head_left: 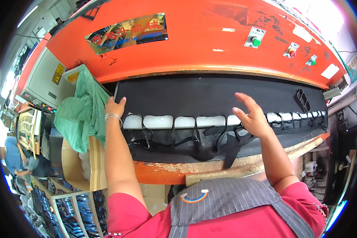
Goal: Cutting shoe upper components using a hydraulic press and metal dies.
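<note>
A wide black sheet (194, 93) lies across the press bed, with a row of rounded cut-outs along its near side. White board (158, 121) shows through these cut-outs. Thin black strips of offcut (210, 146) hang loosely in front. My left hand (116, 108) rests at the sheet's left edge, thumb and fingers apart, beside a green bag. Over the near middle of the sheet, my right hand (250, 117) is open with fingers spread and nothing in it. A black metal cutting die (302, 100) with several cells stands on the sheet at the far right.
The orange press beam (194, 51) spans the back, bearing green buttons (256, 42) and a red knob (292, 53). A green bag (81, 107) hangs over a cardboard box (97, 162) at left. A wooden bar (254, 166) runs along the front edge. Another person (14, 154) is far left.
</note>
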Action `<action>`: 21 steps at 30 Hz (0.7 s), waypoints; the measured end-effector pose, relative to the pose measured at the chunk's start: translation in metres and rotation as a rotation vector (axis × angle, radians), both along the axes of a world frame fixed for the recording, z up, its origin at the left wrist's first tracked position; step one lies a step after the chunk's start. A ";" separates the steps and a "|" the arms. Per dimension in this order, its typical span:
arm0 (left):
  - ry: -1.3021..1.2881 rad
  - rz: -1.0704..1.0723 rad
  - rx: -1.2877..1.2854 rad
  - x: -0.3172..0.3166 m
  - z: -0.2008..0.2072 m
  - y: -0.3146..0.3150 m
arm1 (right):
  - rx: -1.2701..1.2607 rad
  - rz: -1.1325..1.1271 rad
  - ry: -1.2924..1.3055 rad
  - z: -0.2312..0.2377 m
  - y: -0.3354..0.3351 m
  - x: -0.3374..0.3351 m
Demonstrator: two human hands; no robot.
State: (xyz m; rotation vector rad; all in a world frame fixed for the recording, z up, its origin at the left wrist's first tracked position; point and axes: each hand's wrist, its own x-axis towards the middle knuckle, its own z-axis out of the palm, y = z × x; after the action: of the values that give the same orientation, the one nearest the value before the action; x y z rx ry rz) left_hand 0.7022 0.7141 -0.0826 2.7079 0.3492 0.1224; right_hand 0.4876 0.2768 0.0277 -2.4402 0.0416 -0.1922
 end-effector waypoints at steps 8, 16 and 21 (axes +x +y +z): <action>0.233 0.021 -0.465 0.014 0.005 0.050 | -0.810 -0.860 0.142 -0.099 -0.258 -0.018; 0.310 0.025 -0.639 0.022 0.063 0.019 | -0.639 -1.059 0.621 -0.131 -0.382 -0.061; 0.339 -0.036 -0.698 0.018 0.099 0.012 | -0.910 -1.098 0.325 -0.098 -0.379 -0.058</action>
State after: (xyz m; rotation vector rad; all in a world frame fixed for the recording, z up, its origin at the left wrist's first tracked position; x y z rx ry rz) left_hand 0.7198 0.7262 0.0165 2.0296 0.3561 -0.4012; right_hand 0.4300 -0.1022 -0.0700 -2.9894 1.7818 -0.3306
